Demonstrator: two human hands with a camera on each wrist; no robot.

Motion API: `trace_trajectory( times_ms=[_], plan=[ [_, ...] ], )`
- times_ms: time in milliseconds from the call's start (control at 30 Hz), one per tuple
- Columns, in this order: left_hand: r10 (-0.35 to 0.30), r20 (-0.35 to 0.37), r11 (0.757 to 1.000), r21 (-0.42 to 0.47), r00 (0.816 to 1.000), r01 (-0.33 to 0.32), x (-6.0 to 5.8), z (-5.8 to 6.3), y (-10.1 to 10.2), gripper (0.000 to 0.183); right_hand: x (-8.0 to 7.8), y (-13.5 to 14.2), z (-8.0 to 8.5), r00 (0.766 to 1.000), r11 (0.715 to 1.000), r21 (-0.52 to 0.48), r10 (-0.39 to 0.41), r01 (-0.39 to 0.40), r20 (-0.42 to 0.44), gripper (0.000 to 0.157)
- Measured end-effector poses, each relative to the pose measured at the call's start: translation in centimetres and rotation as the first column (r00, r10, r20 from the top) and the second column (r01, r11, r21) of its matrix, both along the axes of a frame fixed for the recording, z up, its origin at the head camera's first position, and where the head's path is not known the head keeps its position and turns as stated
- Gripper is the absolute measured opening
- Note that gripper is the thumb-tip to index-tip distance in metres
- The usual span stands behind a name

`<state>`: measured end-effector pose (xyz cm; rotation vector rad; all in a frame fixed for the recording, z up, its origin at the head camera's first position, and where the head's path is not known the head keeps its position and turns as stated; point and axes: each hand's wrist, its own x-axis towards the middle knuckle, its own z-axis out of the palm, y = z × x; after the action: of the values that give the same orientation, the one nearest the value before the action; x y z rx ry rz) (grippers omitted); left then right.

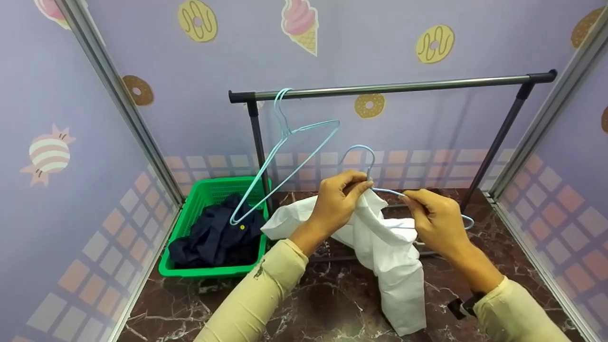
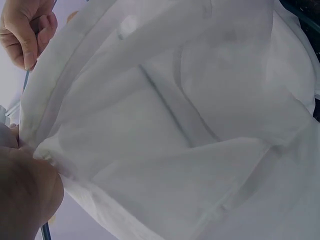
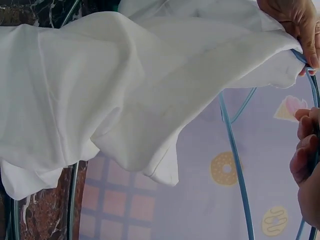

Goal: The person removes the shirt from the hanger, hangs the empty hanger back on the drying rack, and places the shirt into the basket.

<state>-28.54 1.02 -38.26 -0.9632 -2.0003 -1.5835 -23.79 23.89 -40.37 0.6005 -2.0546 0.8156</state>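
Note:
In the head view, my left hand (image 1: 335, 202) pinches the top edge of a white shirt (image 1: 396, 273) between thumb and fingers, right beneath the hook of a light blue hanger (image 1: 374, 159). My right hand (image 1: 439, 221) grips the hanger's right shoulder wire. The left part of the hanger is hidden inside the shirt, while its right end sticks out past my right hand. White cloth droops in folds toward the table. In the right wrist view, the hanger wire (image 3: 235, 150) runs below the cloth, and my left hand (image 3: 297, 22) is at the shirt's edge.
Light blue hangers (image 1: 285, 135) hang at the left end of a metal rail (image 1: 394, 88). A green basket (image 1: 213, 272) with dark navy clothing (image 1: 213, 237) stands at the left, partly under them. The tabletop (image 1: 327, 304) is dark marbled; patterned walls enclose it.

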Motion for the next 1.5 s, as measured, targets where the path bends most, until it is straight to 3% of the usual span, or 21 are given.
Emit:
trace_trajectory(
  times_ms=[200,500,667,867,1033,1233,1333,1500],
  plan=[
    [0.014,-0.12,0.997,-0.077,0.993,-0.023,-0.2,-0.4,-0.6,0.017,0.4,0.7,0.0,0.999,0.997,-0.077,0.008,-0.005,0.042,0.014],
    [0.047,-0.147,0.991,-0.119,0.988,-0.065,-0.4,-1.0,-2.2,0.017,1.2,2.0,0.5,0.991,0.989,-0.148,0.037,-0.018,0.129,0.014],
    [0.051,-0.172,0.99,-0.122,0.984,-0.073,-0.7,-1.3,-3.0,0.017,1.1,2.6,0.2,0.992,0.984,-0.177,0.038,-0.016,0.122,0.017],
    [0.042,-0.238,0.986,-0.144,0.97,-0.078,-1.1,-1.8,-4.0,0.017,1.7,3.6,0.6,0.993,0.977,-0.211,-0.019,0.044,0.118,0.018],
    [0.093,-0.283,0.971,-0.188,0.954,-0.15,-1.2,-1.9,-4.8,0.02,2.2,4.0,1.3,0.99,0.962,-0.259,-0.052,0.084,0.128,0.015],
    [0.177,-0.264,0.931,-0.266,0.948,-0.248,-1.4,-1.9,-5.2,0.025,2.5,4.3,1.2,0.991,0.951,-0.298,-0.046,0.082,0.127,0.014],
    [0.223,-0.304,0.903,-0.294,0.926,-0.314,-1.5,-2.1,-5.5,0.024,2.6,4.5,1.1,0.992,0.944,-0.325,-0.021,0.061,0.126,0.014],
    [0.296,-0.443,0.855,-0.272,0.847,-0.441,-1.9,-2.7,-6.4,0.032,2.5,4.9,0.8,0.99,0.929,-0.367,0.001,0.051,0.141,0.013]
  ],
)
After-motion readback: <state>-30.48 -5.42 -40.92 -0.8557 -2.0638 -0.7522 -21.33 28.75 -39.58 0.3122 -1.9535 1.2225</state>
